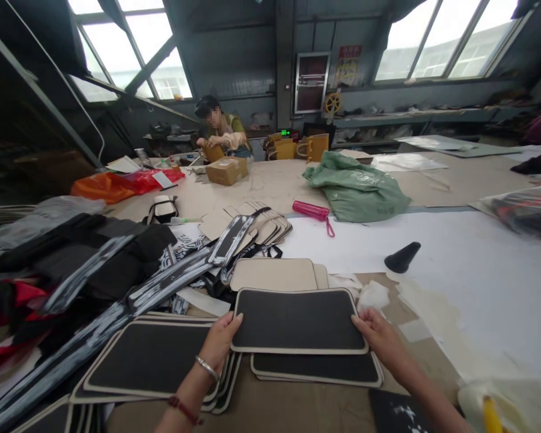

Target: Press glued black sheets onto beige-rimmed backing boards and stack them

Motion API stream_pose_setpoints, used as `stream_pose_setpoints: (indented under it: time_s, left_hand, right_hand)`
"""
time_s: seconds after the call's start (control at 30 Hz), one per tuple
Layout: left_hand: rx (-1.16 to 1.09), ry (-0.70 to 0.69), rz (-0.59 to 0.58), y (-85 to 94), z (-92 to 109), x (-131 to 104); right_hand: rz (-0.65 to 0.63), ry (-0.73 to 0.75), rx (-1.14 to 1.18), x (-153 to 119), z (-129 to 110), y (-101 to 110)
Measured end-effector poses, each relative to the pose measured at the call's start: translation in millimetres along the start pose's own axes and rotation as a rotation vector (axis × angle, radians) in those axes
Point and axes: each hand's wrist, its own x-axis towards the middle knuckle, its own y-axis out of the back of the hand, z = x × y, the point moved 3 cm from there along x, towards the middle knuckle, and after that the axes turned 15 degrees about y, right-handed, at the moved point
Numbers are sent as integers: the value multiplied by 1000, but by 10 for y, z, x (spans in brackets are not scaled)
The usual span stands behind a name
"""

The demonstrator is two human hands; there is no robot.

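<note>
Head view, which I follow from afar: a cluttered worktable [469, 252] spreads beneath everything, with white-smeared black strips [171, 279] running diagonally across its left side. In front of them lies a fanned stack of cream-edged black panels [148, 358]. A matching rectangular panel [300, 319] is held over a lower stack [318, 368], near the middle. The left hand [220, 340] pinches its left end and the right hand [379, 334] its right, thumbs on the black face; I can't see the fingers underneath. My judgement: a loosened thumb could drop one end and knock the lower stack askew. If the white coating is wet, which I can't tell, drifting onto those strips could smear the panel.

Farther off slumps a green plastic sack [356, 186], contents hidden. A cardboard box [228, 171] before a co-worker [229, 133] looks closed. A pink tubular case [311, 210] shows only its outside.
</note>
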Motion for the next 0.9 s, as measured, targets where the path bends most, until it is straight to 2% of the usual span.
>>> stream_pose_setpoints:
  time_s: [0.2,0.3,0.4,0.47,0.53,0.7,0.8,0.9]
  left_hand:
    - [23,28,90,-41,160,193]
    - [38,24,111,-114,239,164]
    - [42,30,79,-184,218,10]
    - [40,30,67,-186,103,-144]
    - [34,58,86,-141,-109,-286]
    - [76,180,153,2,-763,-424]
    - [77,214,144,-5,-964,-382]
    - [42,247,158,-55,-988,-320]
  right_hand:
    - [-18,-37,-15,203,-48,-21]
    - [6,-51,6,213,-110,47]
    - [16,-73,23,61,-182,167]
    - [13,-89,47,-155,-203,255]
    - [6,-138,94,-433,-152,319]
    - [-24,-314,153,-1028,250,323]
    - [-24,-326,107,-1119,467,271]
    - [-2,-305,52,-1047,567,234]
